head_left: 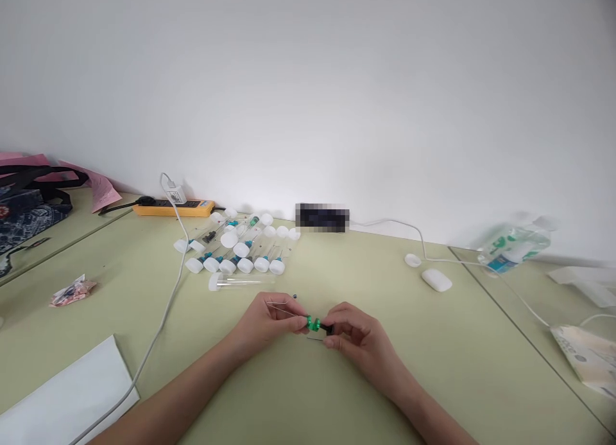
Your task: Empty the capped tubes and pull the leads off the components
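My left hand point(276, 316) is closed, its thumb and fingers pinching a small green plastic part point(314, 325). Thin wire-like rods stretch back across the left fingers from the grip. Facing it, my right hand point(353, 332) pinches a small black piece point(327, 329) that meets or nearly meets the green part; I cannot tell if they are joined. A small flat item point(315, 338) shows below the fingertips, too small to name. Just beyond my left hand lies a tiny dark bead-like thing point(295, 296).
Several clear tubes with white caps point(245, 265) lie at back left, one tube point(248, 280) nearest me. A yellow power strip point(173, 209), a white cable point(168, 304), a white sheet point(72, 393), a white mouse-like case point(437, 280) and a green-white plastic pack point(514, 246) surround the work area.
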`<state>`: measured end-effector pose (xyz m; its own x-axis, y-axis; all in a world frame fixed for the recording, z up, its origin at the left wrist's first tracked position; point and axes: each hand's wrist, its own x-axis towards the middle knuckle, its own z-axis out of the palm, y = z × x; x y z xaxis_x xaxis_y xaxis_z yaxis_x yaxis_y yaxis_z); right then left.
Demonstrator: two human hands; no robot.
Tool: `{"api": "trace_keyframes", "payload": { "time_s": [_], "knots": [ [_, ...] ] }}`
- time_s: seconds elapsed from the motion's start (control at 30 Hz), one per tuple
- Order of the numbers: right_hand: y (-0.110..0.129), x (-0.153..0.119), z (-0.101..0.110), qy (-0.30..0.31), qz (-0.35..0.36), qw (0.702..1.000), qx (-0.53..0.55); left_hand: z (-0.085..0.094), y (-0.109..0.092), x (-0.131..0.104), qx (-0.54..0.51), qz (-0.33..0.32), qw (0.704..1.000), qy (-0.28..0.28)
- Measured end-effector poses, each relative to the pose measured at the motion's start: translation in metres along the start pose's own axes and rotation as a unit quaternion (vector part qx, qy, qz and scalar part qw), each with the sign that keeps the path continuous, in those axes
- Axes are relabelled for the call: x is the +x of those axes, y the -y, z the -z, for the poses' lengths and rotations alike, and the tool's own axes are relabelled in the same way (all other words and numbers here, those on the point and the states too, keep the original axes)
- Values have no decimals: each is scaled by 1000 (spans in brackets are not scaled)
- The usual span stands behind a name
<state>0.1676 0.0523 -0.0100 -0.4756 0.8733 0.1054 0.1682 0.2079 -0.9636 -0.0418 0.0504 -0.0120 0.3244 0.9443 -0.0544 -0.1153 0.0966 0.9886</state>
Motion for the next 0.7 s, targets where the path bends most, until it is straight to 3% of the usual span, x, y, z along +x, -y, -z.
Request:
{"api": "trace_keyframes", "payload": {
  "time_s": [0.4,0.53,0.7],
  "knots": [
    [1,-9,-4,-37,104,987,-119,-7,-2,-5,-22,-6,999,24],
    [2,-9,-3,-34,54,995,-83,-8,1,-5,-23,-16,999,21],
    [6,-11,-4,-8,-63,997,37,-8,3,-6,-5,-32,999,15]
  ]
}}
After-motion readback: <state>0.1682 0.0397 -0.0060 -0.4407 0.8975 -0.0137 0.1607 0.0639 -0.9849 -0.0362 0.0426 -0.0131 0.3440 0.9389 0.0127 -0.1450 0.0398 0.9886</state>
